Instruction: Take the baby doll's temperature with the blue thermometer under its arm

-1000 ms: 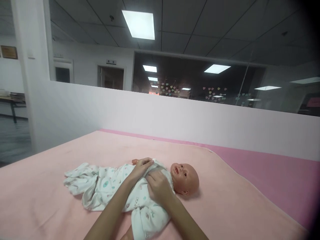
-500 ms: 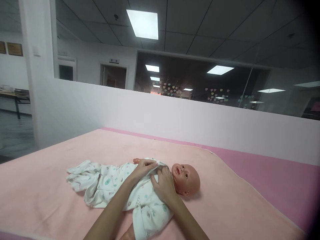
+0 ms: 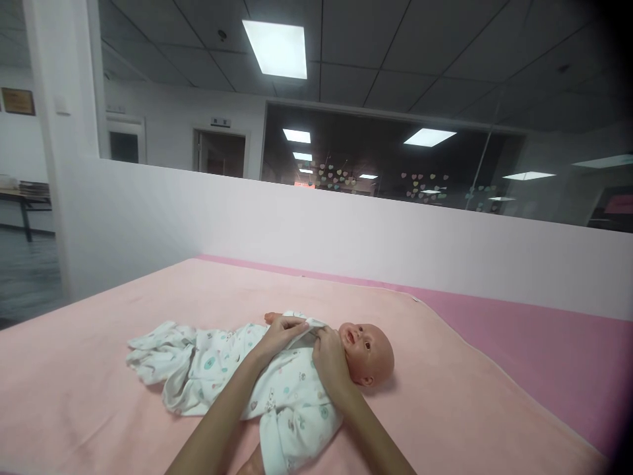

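While pinching the romper (image 3: 277, 390) collar just under the doll (image 3: 372, 348) chin with left hand (image 3: 281, 332) and right hand (image 3: 330, 361), hold both grips close and tug evenly, leaving doll flat on blanket (image 3: 445, 396).

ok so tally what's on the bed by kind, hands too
baby doll: 1
printed baby suit: 1
light pink blanket: 1
hands at the suit's collar: 2, left hand and right hand
total: 5

Pink blanket (image 3: 445, 396) below a white partition (image 3: 346, 224), ceiling light (image 3: 275, 47) and heart-stickered glass (image 3: 395, 165) beyond
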Motion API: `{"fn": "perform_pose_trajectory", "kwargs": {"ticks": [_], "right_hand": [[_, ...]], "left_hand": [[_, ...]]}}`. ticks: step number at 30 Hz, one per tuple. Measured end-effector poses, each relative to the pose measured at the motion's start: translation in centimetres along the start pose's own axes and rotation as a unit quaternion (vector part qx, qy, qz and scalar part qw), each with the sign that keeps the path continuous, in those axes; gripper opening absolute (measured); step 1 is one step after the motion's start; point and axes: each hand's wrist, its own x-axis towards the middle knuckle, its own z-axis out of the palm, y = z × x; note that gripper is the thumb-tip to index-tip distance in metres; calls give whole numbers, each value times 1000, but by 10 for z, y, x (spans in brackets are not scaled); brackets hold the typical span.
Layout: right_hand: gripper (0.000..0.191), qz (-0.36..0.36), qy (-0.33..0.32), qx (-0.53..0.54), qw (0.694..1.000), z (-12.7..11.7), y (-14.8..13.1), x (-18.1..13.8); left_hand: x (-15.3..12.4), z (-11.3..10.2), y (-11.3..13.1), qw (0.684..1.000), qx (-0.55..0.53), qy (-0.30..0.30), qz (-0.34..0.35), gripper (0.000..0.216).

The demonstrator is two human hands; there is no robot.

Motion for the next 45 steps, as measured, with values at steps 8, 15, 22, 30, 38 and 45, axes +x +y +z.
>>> {"fn": "perform_pose_trajectory", "kwargs": {"ticks": [8,15,22,30,38,45], "right_hand": [[29,-8,22,23,999,-4,-2,-4],[24,-52,119,154,980,-22,-4,-1],[14,-15,332,242,912,-58,3,6],[22,110,340,388,850,-65,1,6],[23,128,254,479,831,-51,-4,2],[24,134,243,500,820,-51,-4,2]], "left_hand": [[-3,1,7,1000,9,4,14,30],[-3,1,8,1000,-4,23,-3,33],[-8,7,16,995,56,-77,12,26],[-16,4,29,989,13,-147,16,27],[-3,-3,0,974,-226,26,2,20],[-1,-5,-2,943,-326,66,6,22]]}}
